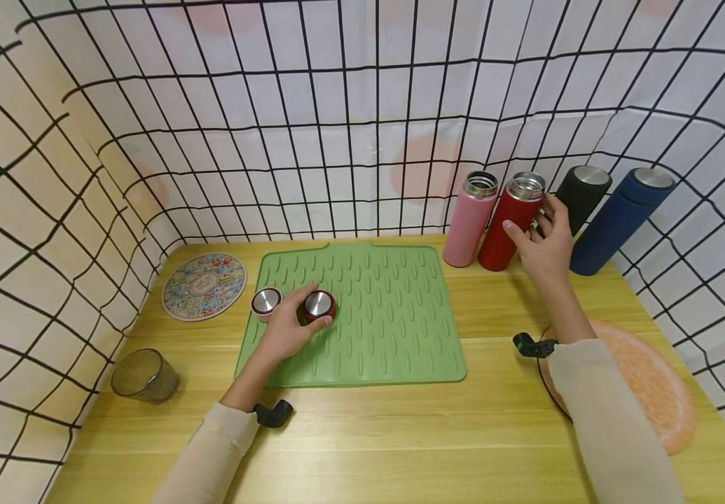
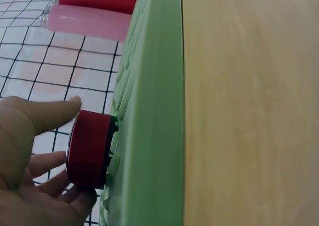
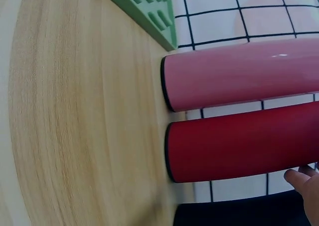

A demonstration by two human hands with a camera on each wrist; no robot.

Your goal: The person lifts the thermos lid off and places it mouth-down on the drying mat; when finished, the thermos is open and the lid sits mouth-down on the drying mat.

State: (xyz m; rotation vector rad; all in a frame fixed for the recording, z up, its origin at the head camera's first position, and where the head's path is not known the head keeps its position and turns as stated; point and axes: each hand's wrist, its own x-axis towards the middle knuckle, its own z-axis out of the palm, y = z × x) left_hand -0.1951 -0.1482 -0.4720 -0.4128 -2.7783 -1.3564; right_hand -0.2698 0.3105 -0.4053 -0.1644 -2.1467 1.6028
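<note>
On the green ridged mat (image 1: 394, 315) sits a red bottle lid (image 2: 88, 148) with a steel top. My left hand (image 1: 289, 325) is spread around it, the thumb tip right at the lid's edge and the other fingers at its far side. A pink-rimmed lid (image 1: 266, 301) lies just left of that hand. At the back right, a red thermos bottle (image 1: 507, 227) stands upright without its lid. My right hand (image 1: 548, 248) is beside its upper part, thumb and fingers apart, fingertips (image 3: 294, 178) at the bottle's side. An uncapped pink thermos bottle (image 1: 468, 224) stands left of it.
A black bottle (image 1: 583, 196) and a blue bottle (image 1: 620, 220), both capped, stand right of the red one. A patterned round mat (image 1: 204, 287) and a glass cup (image 1: 144, 376) are at the left. An orange round mat (image 1: 646, 385) lies under the right forearm. Grid-patterned cloth borders the table.
</note>
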